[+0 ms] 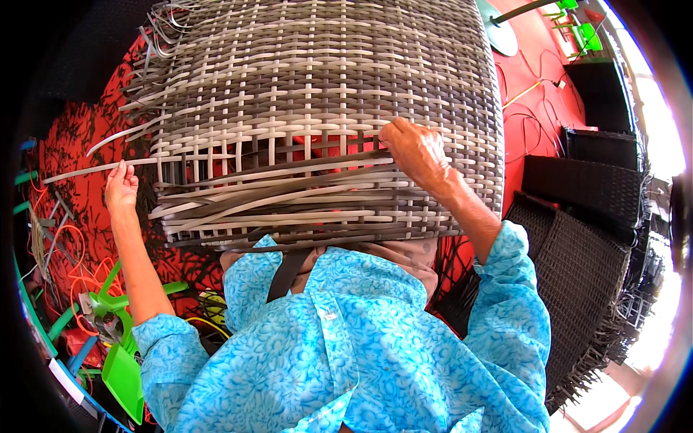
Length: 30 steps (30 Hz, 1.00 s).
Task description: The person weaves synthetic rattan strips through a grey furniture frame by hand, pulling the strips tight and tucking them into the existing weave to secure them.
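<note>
A large woven panel [317, 79] of grey and brown flat strips lies across my lap and stretches away from me. Between its tight far weave and the loose strips [289, 198] nearer me runs a gap where bare upright strands show. Out to the left, my left hand [122, 186] pinches a long pale strip [79, 172] whose free end sticks out past the panel's edge. My right hand [419, 151] is closed at the right end of the gap, fingers curled at the weave. What its fingertips grip is hidden, though a strip seems to run to them.
Loose strip ends [155, 58] bristle from the panel's left edge. Dark woven pieces [577, 260] stand stacked at the right. Strip scraps litter the red floor [94, 137]. On the lower left lie a green fan-like part [112, 292], a green dustpan-like piece [124, 382] and orange cord [76, 245].
</note>
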Available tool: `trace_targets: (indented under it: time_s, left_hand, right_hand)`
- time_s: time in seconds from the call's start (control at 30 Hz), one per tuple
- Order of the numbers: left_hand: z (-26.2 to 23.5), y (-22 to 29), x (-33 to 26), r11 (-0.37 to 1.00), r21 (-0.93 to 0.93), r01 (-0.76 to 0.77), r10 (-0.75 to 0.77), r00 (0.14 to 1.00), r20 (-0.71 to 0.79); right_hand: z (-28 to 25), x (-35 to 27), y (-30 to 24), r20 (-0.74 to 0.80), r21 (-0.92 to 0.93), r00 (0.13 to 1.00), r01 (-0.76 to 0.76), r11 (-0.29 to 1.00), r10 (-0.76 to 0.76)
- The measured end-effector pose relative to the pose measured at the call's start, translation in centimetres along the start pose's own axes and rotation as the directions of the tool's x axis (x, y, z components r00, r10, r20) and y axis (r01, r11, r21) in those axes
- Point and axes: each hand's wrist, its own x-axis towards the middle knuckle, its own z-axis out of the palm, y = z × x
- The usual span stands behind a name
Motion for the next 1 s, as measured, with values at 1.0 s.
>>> trace_targets:
  time_s: [1.0]
  left_hand:
    - [33.1, -10.9, -27.1, -0.073, 0.171, -0.983, 0.17, 0.157, 0.973]
  right_hand:
    - [3.3, -1.4, 1.5, -0.351, -0.061, 0.929, 0.103, 0.993, -0.118]
